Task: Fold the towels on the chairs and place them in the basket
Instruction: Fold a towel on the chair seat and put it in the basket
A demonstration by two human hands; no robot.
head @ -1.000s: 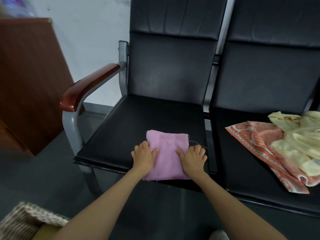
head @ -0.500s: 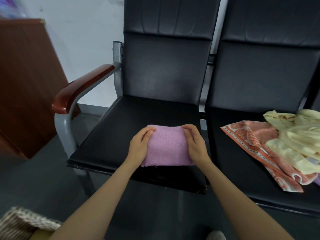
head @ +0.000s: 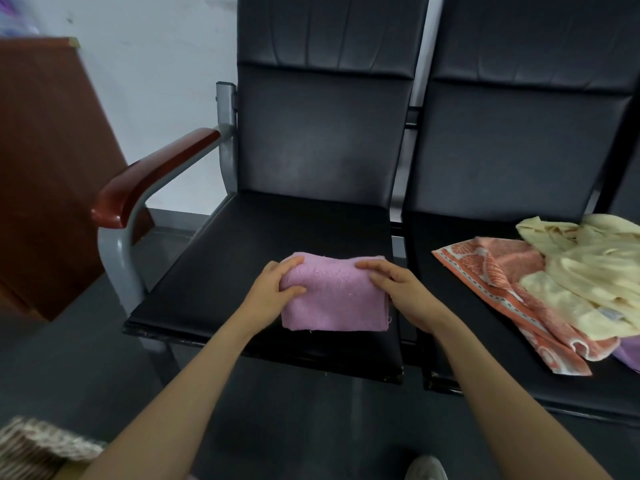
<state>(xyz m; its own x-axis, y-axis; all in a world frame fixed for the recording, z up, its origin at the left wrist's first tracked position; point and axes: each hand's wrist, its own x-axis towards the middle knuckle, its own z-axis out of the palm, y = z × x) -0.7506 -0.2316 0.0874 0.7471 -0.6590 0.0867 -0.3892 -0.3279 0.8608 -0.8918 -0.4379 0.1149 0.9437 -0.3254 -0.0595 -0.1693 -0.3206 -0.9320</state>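
On the near part of the left chair seat [head: 242, 258], seen from the head camera, a folded pink towel [head: 334, 299] lay just short of the front edge. The left hand [head: 273, 294] gripped its left end, fingers curled over the far fold and thumb pressed on top. The right hand [head: 401, 292] held the right end, fingers laid along the far edge and thumb below them; that grip looked like a pinch, though it was less plain than the left.

The step in hand seemed to be finishing the last fold. To do it well, both hands would need to bring the far fold evenly towards the near hem, keep the side edges lined up, then press the bundle flat so it would not spring open when lifted.

The seat lay bare to the left of the towel and beyond it, so there was space to smooth the cloth. A wooden armrest [head: 152, 174] stood well to the left, and the gap between the two seats ran just to the right of the right hand. On the right chair seat [head: 450, 306] an orange towel [head: 498, 282] and a cream towel [head: 595, 271] lay unfolded in a heap. The basket [head: 38, 445] sat on the floor at the near left, with open floor between it and the chair.
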